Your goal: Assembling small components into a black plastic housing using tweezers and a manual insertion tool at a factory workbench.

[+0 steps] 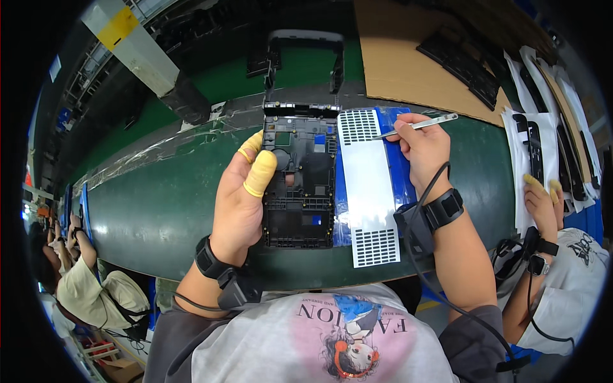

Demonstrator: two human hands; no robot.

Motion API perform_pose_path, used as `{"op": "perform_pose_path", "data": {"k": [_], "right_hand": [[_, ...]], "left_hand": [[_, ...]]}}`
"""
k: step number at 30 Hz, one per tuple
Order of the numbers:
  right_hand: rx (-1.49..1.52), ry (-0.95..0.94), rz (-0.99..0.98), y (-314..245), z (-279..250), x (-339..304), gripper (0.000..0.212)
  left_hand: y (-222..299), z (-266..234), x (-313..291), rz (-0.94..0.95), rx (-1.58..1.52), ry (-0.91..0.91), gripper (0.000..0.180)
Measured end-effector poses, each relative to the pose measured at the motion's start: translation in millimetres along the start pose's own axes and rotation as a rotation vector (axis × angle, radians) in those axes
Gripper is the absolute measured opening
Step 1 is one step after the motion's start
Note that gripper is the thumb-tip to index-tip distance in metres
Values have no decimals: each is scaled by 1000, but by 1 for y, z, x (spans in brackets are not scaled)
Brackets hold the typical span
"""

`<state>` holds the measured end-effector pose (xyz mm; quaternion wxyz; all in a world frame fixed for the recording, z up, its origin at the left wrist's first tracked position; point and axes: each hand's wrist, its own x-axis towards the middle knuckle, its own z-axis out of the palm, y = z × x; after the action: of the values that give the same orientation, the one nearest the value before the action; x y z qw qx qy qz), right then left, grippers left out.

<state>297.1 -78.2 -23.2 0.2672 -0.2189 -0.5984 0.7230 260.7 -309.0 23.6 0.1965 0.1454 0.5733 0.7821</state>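
Observation:
My left hand (246,182), with yellow finger cots on thumb and fingers, grips the left edge of a black plastic housing (299,185) with ribs and cut-outs. The housing lies in front of me, a raised black frame at its far end. In my right hand (421,143) is a pair of metal tweezers (424,124), their tips pointing left onto a white sheet (370,185). That sheet carries rows of small black rectangular stickers at its far and near ends. It lies over a blue film (402,182), just right of the housing.
A green work table (159,185) runs left. Brown cardboard (408,57) with a black part (463,67) lies at the back right. White sheets with black strips (536,143) stand at the right, beside a co-worker's hand (543,201). A grey post (140,54) rises at the back left.

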Motion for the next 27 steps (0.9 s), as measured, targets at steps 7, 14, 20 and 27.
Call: {"op": "perform_pose_path", "data": {"k": [7, 14, 20, 27], "right_hand": [[-17, 1, 11, 0, -2, 2, 12], [126, -98, 2, -2, -8, 2, 15], [62, -258, -83, -54, 33, -63, 18], [250, -313, 76, -26, 58, -90, 19]], "left_hand": [[-4, 1, -3, -94, -110, 54, 40], [-11, 0, 1, -142, -332, 26, 34], [-17, 0, 2, -211, -549, -82, 29], [-16, -5, 1, -178, -507, -81, 33]]}}
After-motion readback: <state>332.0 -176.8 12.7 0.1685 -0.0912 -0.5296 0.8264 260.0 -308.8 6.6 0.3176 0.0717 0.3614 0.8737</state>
